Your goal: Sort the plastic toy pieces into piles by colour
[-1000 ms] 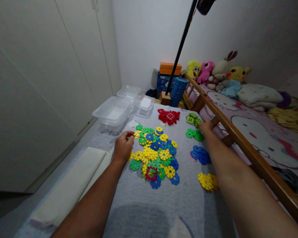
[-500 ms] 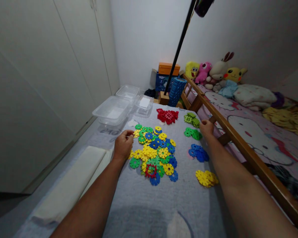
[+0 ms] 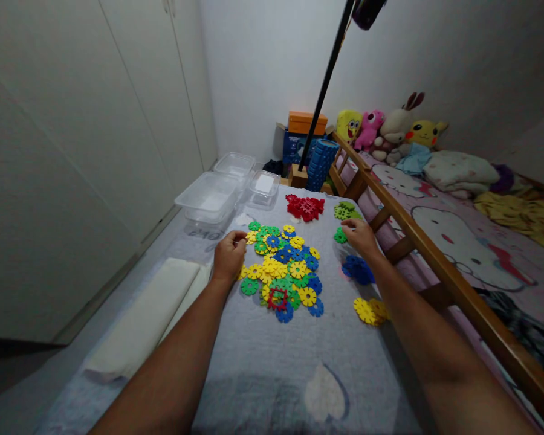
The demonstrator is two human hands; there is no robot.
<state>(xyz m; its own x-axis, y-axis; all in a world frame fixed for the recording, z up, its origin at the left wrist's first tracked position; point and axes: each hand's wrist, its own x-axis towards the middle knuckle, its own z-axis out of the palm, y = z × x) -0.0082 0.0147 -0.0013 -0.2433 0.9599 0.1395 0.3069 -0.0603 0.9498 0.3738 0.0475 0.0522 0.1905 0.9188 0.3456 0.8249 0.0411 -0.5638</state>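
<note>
A mixed heap of yellow, green and blue notched plastic discs (image 3: pixel 278 266) lies in the middle of the cloth, with a red square ring piece (image 3: pixel 278 299) on its near side. My left hand (image 3: pixel 229 255) is at the heap's left edge, fingers curled towards the thumb; whatever they may hold is hidden. Over the green discs (image 3: pixel 340 235) on the right hovers my right hand (image 3: pixel 359 237), fingers stretched out and apart from the thumb, nothing visible in it. Light green pieces (image 3: pixel 344 210) lie just beyond it, blue discs (image 3: pixel 356 269) and yellow discs (image 3: pixel 367 312) nearer me.
Red pieces (image 3: pixel 305 207) lie at the far end of the cloth. Clear plastic containers (image 3: pixel 207 196) stand at the back left, near a folded white cloth (image 3: pixel 145 314). A wooden bed rail (image 3: pixel 403 226) runs along the right side; a black pole (image 3: pixel 326 84) rises behind.
My right hand has moved left and slightly nearer, from beside the light green pieces to over the green discs. My left hand stays at the heap's edge. The view has shifted slightly.
</note>
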